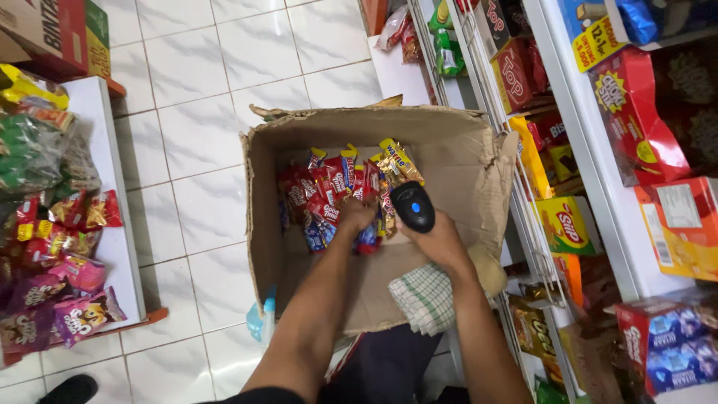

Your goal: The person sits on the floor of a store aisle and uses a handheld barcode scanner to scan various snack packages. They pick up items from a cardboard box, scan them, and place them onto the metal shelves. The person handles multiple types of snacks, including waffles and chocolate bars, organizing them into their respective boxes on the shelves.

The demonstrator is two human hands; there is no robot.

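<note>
Left arm: bare forearm stretched forward and down, wrist straight.
Left hand: fingers curled downward, closed in a loose grasp, fingertips hidden.
Right arm: bare forearm angled inward, beside the left.
Right hand: back upward, fingers wrapped closed in a grip.

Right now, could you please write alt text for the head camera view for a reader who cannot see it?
Seen from above, a person's left hand reaches into the snack packets in an open cardboard box on a white tiled floor, while the right hand holds a black handheld scanner over them. Stocked shelves flank both sides, and a checked cloth lies at the box's near edge.
</note>
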